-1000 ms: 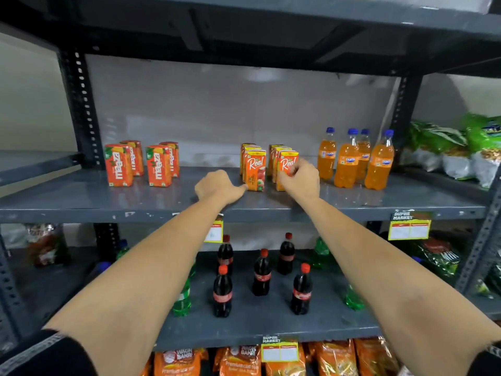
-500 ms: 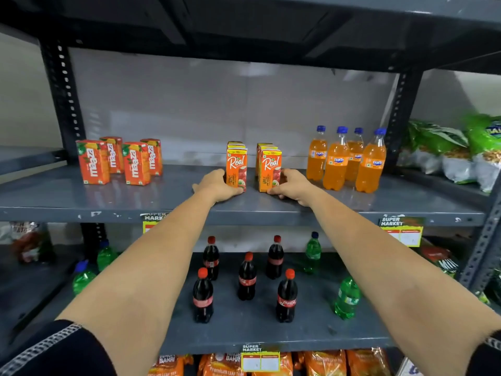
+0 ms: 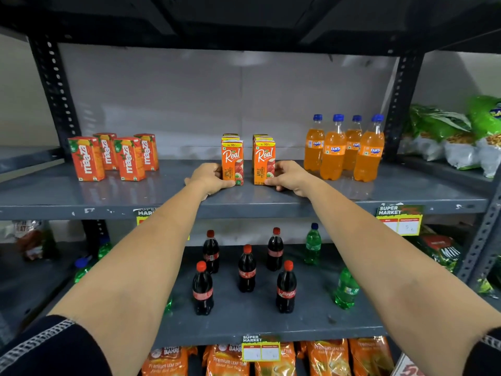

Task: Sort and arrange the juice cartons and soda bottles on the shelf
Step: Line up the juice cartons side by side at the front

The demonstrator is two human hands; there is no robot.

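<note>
I see two rows of Real cartons mid-shelf, Maaza cartons well left of them, Fanta bottles just right. My left hand cups the left row's front carton; my right hand cups the right row's (fingers curled, touching).

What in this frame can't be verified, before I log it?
Head view only:
- Rear Real cartons: count unclear, the front cartons cover them.
- Left hand grip on the left front carton: fingertips hidden behind it.
- Price tag: writing too small.
- Green bottle, lower left: blurred, label unreadable.
- Left price tag: forearm covers it.
</note>
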